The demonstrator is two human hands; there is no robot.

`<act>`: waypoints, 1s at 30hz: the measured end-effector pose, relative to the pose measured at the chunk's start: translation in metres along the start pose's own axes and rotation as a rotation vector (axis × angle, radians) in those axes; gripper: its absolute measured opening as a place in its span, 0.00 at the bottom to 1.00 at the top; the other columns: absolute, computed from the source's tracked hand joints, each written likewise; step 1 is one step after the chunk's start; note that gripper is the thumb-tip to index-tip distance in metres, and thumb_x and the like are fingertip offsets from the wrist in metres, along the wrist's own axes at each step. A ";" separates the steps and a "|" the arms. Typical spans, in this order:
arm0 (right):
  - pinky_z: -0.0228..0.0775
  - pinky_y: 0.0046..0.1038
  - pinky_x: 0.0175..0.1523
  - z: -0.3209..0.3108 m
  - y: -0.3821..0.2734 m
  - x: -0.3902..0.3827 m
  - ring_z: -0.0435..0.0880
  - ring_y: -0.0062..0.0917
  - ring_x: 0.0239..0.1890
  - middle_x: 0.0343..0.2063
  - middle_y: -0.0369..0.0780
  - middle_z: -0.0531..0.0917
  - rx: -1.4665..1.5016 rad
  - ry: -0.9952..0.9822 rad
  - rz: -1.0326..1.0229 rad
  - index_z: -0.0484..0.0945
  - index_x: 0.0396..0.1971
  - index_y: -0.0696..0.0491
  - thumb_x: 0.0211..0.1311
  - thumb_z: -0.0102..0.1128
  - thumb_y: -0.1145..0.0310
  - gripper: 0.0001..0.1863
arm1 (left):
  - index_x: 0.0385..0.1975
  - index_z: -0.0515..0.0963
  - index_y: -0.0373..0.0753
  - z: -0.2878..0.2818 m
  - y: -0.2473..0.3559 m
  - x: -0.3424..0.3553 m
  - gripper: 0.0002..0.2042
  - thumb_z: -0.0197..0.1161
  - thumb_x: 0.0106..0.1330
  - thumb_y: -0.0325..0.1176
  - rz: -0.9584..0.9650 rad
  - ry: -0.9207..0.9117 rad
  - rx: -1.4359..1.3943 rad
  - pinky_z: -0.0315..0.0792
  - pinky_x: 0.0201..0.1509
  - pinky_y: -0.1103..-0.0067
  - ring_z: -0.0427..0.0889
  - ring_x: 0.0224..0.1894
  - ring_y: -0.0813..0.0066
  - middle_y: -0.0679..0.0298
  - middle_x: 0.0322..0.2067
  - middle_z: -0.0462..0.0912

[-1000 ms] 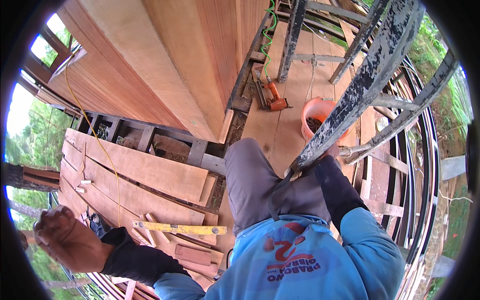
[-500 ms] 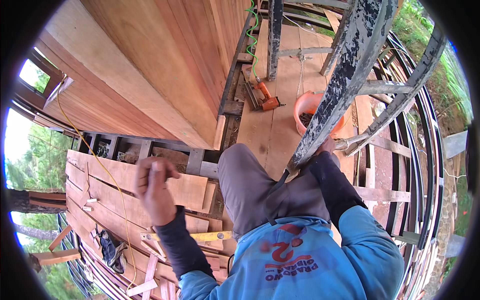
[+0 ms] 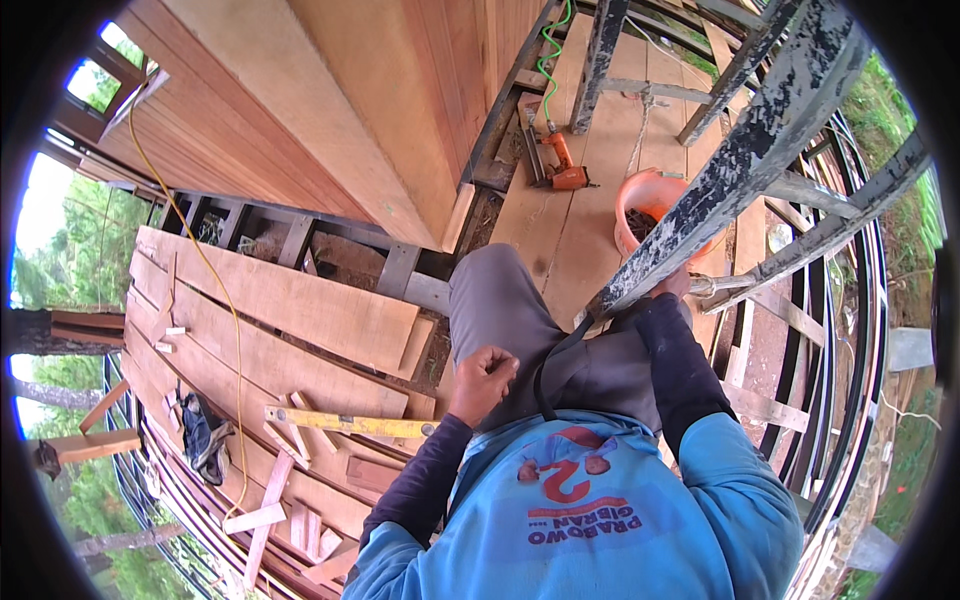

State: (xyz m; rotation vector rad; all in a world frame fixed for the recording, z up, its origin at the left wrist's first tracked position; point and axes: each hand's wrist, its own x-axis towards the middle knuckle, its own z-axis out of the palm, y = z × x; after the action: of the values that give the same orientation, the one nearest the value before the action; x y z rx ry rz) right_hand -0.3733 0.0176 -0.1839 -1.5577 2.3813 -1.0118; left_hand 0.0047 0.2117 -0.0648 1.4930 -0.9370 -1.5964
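Right hand (image 3: pixel 672 285) around scaffold beam (image 3: pixel 740 165)

**Left fist at the thigh, right arm reaching up**

The left hand (image 3: pixel 482 377) is curling into a loose fist, knuckles up, resting against the left thigh, its forearm bending in from below. The right arm is stretching forward and upward; the right hand (image 3: pixel 672 285) is mostly hidden, seemingly gripping overhead.

The left hand (image 3: pixel 483 378) rests curled on the thigh beside a black strap (image 3: pixel 552 360). The right hand (image 3: pixel 672 287) grips a weathered beam (image 3: pixel 740 165), just below the orange bucket (image 3: pixel 640 200).
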 end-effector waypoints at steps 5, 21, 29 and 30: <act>0.73 0.38 0.39 0.002 -0.010 -0.004 0.85 0.38 0.31 0.25 0.42 0.86 -0.057 -0.012 0.018 0.86 0.29 0.48 0.55 0.64 0.57 0.11 | 0.37 0.75 0.34 -0.011 0.006 0.009 0.10 0.59 0.70 0.35 -0.108 0.081 -0.153 0.61 0.11 0.86 0.72 0.11 0.84 0.64 0.20 0.79; 0.72 0.44 0.40 -0.009 -0.020 -0.010 0.83 0.47 0.35 0.29 0.46 0.85 -0.059 0.047 -0.041 0.83 0.35 0.50 0.56 0.60 0.58 0.13 | 0.37 0.74 0.35 -0.015 0.012 0.008 0.10 0.59 0.71 0.36 -0.212 0.079 -0.119 0.58 0.07 0.86 0.71 0.08 0.81 0.61 0.18 0.78; 0.70 0.46 0.39 0.006 0.004 -0.005 0.82 0.48 0.34 0.28 0.48 0.85 -0.003 0.061 -0.056 0.83 0.32 0.52 0.58 0.58 0.55 0.15 | 0.36 0.75 0.34 -0.009 0.017 0.000 0.10 0.59 0.69 0.36 -0.239 0.128 -0.098 0.60 0.08 0.85 0.72 0.09 0.81 0.62 0.18 0.78; 0.70 0.45 0.40 0.007 0.006 -0.003 0.82 0.47 0.35 0.29 0.48 0.85 -0.039 0.056 -0.062 0.83 0.32 0.53 0.56 0.59 0.55 0.15 | 0.36 0.75 0.34 -0.008 0.018 -0.004 0.10 0.59 0.69 0.36 -0.247 0.132 -0.090 0.60 0.08 0.85 0.72 0.09 0.82 0.62 0.18 0.78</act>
State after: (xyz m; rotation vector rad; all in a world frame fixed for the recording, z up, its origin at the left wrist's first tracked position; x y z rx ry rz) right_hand -0.3728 0.0185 -0.1939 -1.6472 2.4177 -1.0410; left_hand 0.0135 0.2067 -0.0477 1.6789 -0.6170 -1.6647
